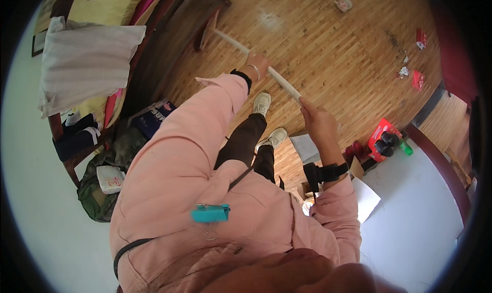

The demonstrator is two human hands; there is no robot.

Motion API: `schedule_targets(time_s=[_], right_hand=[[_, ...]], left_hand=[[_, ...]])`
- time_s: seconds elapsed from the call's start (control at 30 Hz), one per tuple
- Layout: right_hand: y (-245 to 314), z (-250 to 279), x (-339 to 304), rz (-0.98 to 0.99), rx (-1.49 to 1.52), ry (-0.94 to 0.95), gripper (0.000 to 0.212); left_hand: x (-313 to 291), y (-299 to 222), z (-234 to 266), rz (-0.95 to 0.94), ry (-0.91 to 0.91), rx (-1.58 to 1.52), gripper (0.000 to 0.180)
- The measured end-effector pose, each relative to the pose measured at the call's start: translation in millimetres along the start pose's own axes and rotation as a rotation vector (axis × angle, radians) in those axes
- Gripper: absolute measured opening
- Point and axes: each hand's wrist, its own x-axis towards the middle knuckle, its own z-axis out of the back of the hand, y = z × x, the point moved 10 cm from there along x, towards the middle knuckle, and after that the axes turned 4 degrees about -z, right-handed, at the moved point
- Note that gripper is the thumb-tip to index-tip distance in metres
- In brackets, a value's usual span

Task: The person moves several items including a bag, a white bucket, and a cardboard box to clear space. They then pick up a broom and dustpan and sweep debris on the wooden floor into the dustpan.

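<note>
Both of my hands grip a long pale stick (284, 84), which looks like a broom handle. My left hand (259, 65) is wrapped round its middle, and my right hand (319, 120) closes on the near end. The stick slants away to the far left. Its flat brown head (206, 30) is against the side of a dark wooden bed frame (166, 29); bristles cannot be made out.
On the wooden floor (307, 42) lie red packets (418, 80), white scraps (404, 71) and a crumpled plastic bag (343, 4). A grey box (304, 148) stands beside my right shoe (277, 137). At the left are a dark blue box (152, 120) and a green bag (95, 193).
</note>
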Motion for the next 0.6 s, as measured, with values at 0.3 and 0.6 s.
schedule_targets(time_s=[0.3,0.6], right_hand=[[-49,31,-180,-0.488,0.434,0.198,0.030],[11,10,-23,-0.117,0.068,0.092,0.024]], left_hand=[[-60,-201,-24,-0.442,-0.127,0.044,0.005],[-18,-26,21,-0.006,-0.005,0.124,0.016]])
